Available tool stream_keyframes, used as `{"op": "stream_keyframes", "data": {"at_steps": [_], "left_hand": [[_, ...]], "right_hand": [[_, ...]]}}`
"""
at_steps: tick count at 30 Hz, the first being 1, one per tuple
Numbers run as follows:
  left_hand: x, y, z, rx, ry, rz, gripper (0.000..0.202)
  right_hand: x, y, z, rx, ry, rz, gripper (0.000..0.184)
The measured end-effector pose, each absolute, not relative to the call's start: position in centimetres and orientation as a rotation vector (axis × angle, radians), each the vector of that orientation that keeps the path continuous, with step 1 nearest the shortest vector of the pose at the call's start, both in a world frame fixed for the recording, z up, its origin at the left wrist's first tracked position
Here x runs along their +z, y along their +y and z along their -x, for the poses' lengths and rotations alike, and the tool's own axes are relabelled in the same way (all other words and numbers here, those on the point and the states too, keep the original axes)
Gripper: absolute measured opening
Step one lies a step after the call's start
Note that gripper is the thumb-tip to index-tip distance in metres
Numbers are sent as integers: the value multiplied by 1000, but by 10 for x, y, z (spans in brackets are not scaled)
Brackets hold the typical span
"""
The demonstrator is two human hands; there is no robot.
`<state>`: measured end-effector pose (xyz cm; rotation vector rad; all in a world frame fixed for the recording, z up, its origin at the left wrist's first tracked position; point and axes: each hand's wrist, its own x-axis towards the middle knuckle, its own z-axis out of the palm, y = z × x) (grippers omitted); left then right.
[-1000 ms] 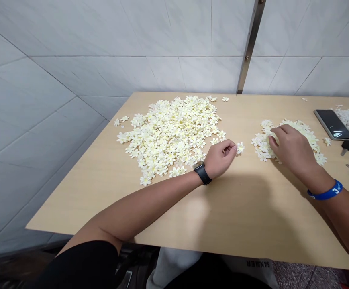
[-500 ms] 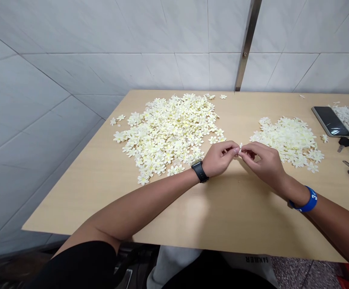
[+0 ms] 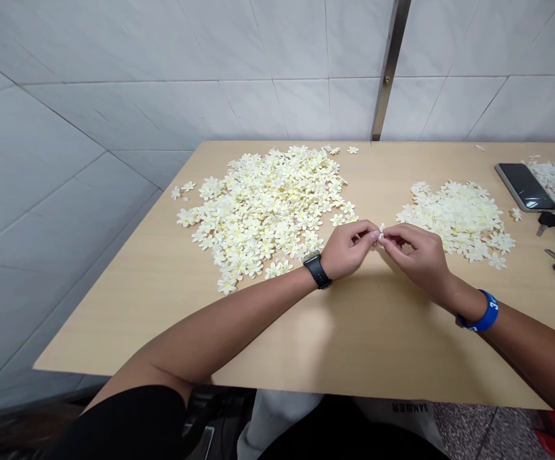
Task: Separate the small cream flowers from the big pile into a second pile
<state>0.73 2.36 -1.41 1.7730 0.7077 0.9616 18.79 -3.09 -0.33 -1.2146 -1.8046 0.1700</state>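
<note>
Our left hand and right hand pinched a small white flower between their fingertips above the tabletop. A smaller flower pile lay toward the right; the larger pile remained at left.

Lighting is bright and even, falling from above across the white wall tiles. A pale patch of glare lies on the wooden tabletop, and a faint reflection shows on the phone screen. A soft-edged shadow (mild, no harsh outline) falls on the near side of the left hand and right hand. Wide-angle distortion slants the tile joints toward the frame edges. Focus is acceptable overall, though the small flower between the hands lacks crisp detail.
</note>
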Motion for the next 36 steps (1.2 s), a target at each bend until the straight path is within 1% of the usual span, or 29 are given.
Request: {"op": "stream_keyframes", "data": {"at_steps": [5, 7, 12, 16, 18, 22, 25, 30, 36], "left_hand": [[-14, 22, -9, 993, 795, -1779, 28], [-15, 22, -9, 1018, 853, -1777, 27], [-15, 24, -10, 1065, 1002, -1739, 26], [-14, 24, -10, 1043, 1028, -1747, 27], [-15, 24, -10, 1030, 1002, -1749, 27], [-15, 23, -9, 1021, 882, -1760, 29], [-15, 24, -8, 1025, 799, -1781, 30], [-17, 25, -8, 1009, 721, -1795, 36], [-17, 25, -7, 1046, 707, -1855, 37]], "right_hand": [[-1, -29, -191, 296, -1760, 1257, 15], [1, -26, -197, 196, -1771, 1272, 17], [4, -13, -226, -208, -1949, 1399, 18], [7, -11, -237, -332, -2057, 1556, 22], [8, -14, -232, -316, -2021, 1481, 22], [4, -22, -210, -169, -2024, 1184, 13], [-2, -25, -198, -112, -2027, 1056, 9], [-6, -25, -192, -57, -1938, 1104, 7], [-8, -27, -188, 75, -1834, 1122, 10]]}}
